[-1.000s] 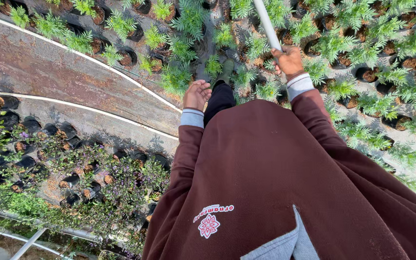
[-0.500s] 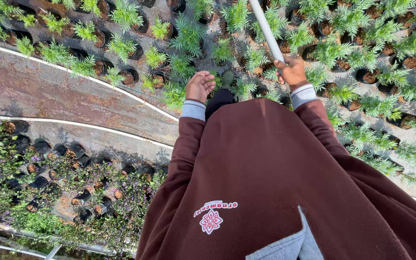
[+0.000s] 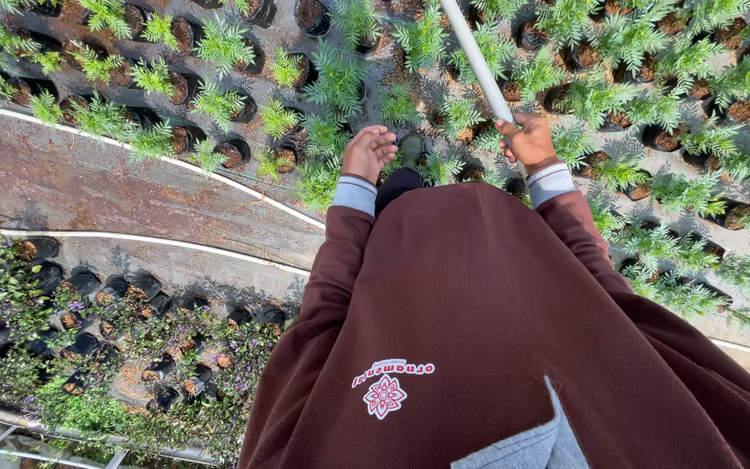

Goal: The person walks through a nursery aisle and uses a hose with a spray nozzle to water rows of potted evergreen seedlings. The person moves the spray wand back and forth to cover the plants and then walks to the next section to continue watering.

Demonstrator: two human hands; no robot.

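We look straight down at our own front, the maroon sweatshirt (image 3: 496, 321) filling the lower centre and right of the frame, with a small flower emblem (image 3: 384, 395) low on it. Our right hand (image 3: 529, 139), upper centre-right, is closed around a pale grey pole (image 3: 477, 59) that runs up and to the left out of the top edge; the fingers are wrapped over it, and its lower end is hidden behind the hand and cuff. Our left hand (image 3: 368, 153), just left of upper centre, hangs free with the fingers loosely curled and nothing in it, above the foliage. Between the two hands we see a dark green boot (image 3: 409, 150) standing among the plants.

Across the whole top of the frame lie rows of small black grow bags (image 3: 238, 153) holding feathery green seedlings (image 3: 338, 78), set close together on the ground. A bare brown path (image 3: 88, 187) crosses the left side on a slant, edged by thin white pipes (image 3: 158, 241). In the lower left stands another bed of black bags with darker, leafier plants (image 3: 10, 295), some seemingly with small purple flowers, though they are too small to be sure.
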